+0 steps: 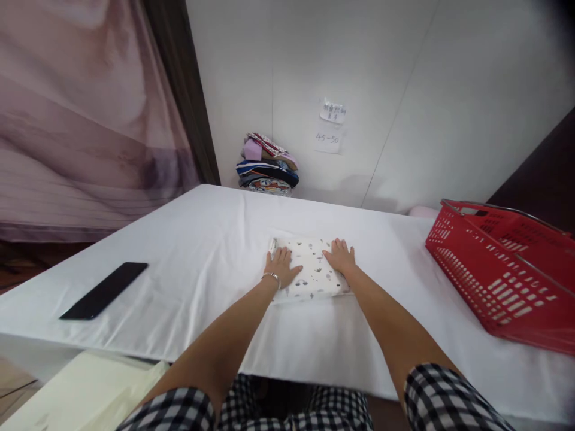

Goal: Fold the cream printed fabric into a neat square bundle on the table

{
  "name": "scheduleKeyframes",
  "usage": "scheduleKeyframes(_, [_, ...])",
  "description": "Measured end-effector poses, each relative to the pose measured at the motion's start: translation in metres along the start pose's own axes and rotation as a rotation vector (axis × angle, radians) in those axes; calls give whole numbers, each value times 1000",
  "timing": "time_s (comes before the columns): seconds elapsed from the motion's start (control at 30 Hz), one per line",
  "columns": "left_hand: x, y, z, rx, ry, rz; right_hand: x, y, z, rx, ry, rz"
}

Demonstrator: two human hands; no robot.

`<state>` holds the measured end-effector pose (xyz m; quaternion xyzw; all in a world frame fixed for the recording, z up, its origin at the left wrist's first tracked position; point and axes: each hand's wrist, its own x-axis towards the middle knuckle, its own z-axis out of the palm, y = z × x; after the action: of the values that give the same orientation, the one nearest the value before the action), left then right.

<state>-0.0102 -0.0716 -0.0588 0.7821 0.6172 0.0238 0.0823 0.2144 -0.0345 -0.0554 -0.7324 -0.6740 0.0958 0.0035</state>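
1. Here, found the folded cloth (309, 263), white with small printed figures, lying flat on the white table cover (202, 239), near the middle and a little toward the far side.
2. Noted the left hand (282, 265) on the left part of this cloth: open, palm down, fingers slightly spread, gripping nothing and only pressing. Noted also a thin bracelet (272, 276) at the wrist.
3. Noted the right hand (340, 257) on the right part, likewise open and flat, with nothing held and the fingers pointing to the far edge.
4. Judged the step in hand to be the pressing and smoothing of the folded piece.
5. Seemed best to keep both palms flat with equal weight, and to stroke from the middle outward to the edges, so that no crease got trapped inside the layers.
6. Seemed wise also to press straight down rather than push sideways, because the table cover showed soft wrinkles and could probably slide together with the cloth.
7. Seemed good to check that the corners stayed one over the other; could not tell this for the corners hidden under the hands.
8. Saw around it a flat black phone (104, 290) well apart on the left and a red basket (494, 269) well apart on the right.
9. Saw also a pile of folded clothes (268, 164) by the wall beyond the table.
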Motion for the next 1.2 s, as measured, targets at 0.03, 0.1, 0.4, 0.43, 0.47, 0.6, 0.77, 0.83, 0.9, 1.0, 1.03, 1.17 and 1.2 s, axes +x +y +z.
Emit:
scheduleKeyframes(0.03, [0, 0, 0, -1, 4, 1, -2, -6, 0, -15, 19, -2])
scheduleKeyframes(0.1, [-1, 1, 0, -5, 13, -2, -9, -19, 2, -32, 75, -72])
scheduleKeyframes(0.4, [-3, 3, -4, -1, -8, -24, -31, -42, 8, 46, -11, -239])
scheduleKeyframes(0.43, [-3, 3, -4, -1, -14, -27, -35, -41, 7, 53, -20, -246])
scheduleKeyframes(0.47, [-3, 3, -3, 0, -16, -28, -40, -39, 6, 59, -23, -262])
scheduleKeyframes(0.6, [-1, 2, 1, 1, -5, -28, -76, -20, 15, 50, 71, -380])
scheduleKeyframes(0.77, [0, 1, 4, -12, -32, -35, -106, 9, 36, -29, 324, -402])
scheduleKeyframes(0.83, [0, 1, 4, -23, -40, -39, -107, 14, 41, -35, 399, -398])
scheduleKeyframes(0.9, [-1, 1, 3, -34, -43, -40, -106, 14, 43, -28, 445, -395])
scheduleKeyframes(1.0, [0, 1, 2, -66, -42, -36, -103, 13, 43, -19, 471, -396])
scheduleKeyframes(1.03, [1, 0, 2, -85, -40, -33, -103, 12, 42, -17, 473, -397])
scheduleKeyframes(1.17, [1, -9, 2, -223, -10, -22, -105, 12, 40, 0, 461, -398])
scheduleKeyframes(1.2, [0, -12, 4, -273, 9, -24, -105, 12, 40, 4, 457, -398])
